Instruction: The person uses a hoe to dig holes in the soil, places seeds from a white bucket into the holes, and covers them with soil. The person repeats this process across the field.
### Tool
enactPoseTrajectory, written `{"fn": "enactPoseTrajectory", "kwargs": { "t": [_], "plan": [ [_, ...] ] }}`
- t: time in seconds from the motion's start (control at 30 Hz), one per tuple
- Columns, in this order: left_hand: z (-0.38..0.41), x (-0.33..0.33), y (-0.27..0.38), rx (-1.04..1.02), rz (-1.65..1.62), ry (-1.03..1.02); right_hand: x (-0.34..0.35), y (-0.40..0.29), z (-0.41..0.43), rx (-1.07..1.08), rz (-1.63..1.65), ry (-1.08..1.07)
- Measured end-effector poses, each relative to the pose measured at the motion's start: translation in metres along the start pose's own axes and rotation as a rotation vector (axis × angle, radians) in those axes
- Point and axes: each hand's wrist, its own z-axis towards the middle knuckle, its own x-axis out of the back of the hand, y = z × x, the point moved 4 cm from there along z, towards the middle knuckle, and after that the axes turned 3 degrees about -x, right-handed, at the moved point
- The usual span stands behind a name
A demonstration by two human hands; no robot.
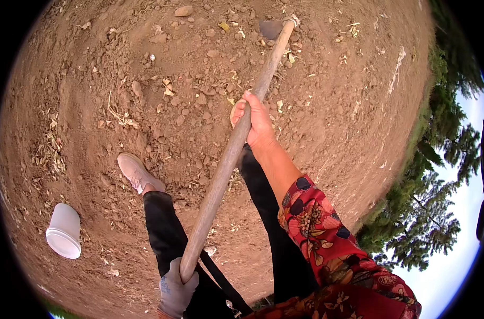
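A hoe with a long wooden handle runs diagonally in front of me. Its metal blade meets the loose brown soil at the far end, and pale wrapping shows around the joint with the handle. My right hand, bare, grips the shaft around its middle. In a grey glove that bears writing, my left hand closes around the butt end near my body. The lower part of the blade's edge cannot be told apart from the soil.
A white plastic bucket lies on its side at the left. My left shoe stands on the cloddy soil; my right foot is mostly hidden behind my right hand. Dry leaves and a stone are scattered ahead. Trees border the right side.
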Motion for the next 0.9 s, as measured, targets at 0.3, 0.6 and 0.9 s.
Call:
{"fn": "enactPoseTrajectory", "kwargs": {
  "t": [0.3,0.6,0.9],
  "plan": [
    [-0.131,0.029,-0.111,0.234,-0.093,-0.236,-0.039,0.090,-0.194,-0.584,0.051,-0.123],
    [-0.154,-0.007,-0.058,0.386,-0.538,-0.213,-0.039,0.080,-0.208,-0.627,-0.106,-0.375],
    [-0.151,-0.011,-0.043,0.630,-0.752,-0.119,0.059,-0.033,0.029,0.116,-0.934,0.033]
  ]
}}
